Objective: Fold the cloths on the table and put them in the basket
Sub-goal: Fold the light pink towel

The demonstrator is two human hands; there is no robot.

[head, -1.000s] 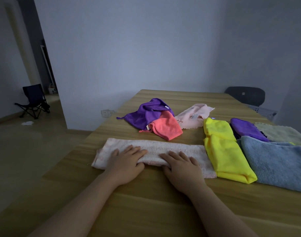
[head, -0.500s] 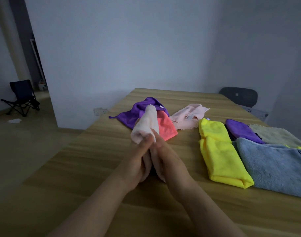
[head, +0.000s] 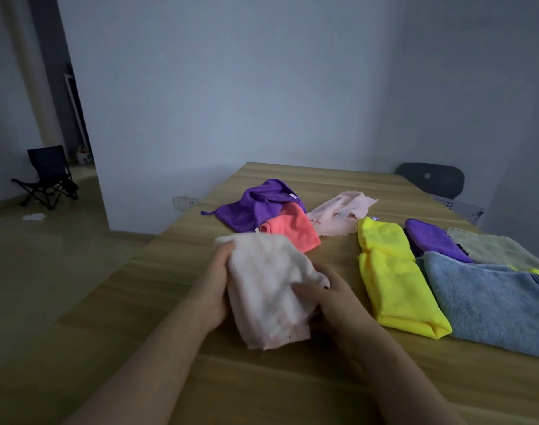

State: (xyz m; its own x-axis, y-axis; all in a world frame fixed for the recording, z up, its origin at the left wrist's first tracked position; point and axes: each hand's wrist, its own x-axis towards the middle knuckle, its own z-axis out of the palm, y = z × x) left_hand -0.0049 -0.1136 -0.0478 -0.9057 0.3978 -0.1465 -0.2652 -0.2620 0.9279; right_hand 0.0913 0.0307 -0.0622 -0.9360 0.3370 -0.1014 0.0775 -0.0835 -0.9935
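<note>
Change: pale pink cloth [head: 271, 289], flat a second ago, now folded short | Grip: left hand [head: 214, 283] and right hand [head: 329, 297] clasp its sides above table [head: 170, 302] | Beyond grip: unfolded cloths | Basket unseen; folding likely nearly done.

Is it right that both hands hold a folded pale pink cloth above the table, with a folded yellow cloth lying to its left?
Not quite. In the head view the left hand and right hand do hold the pale pink cloth above the table, but the yellow cloth lies to its right, not its left.
</note>
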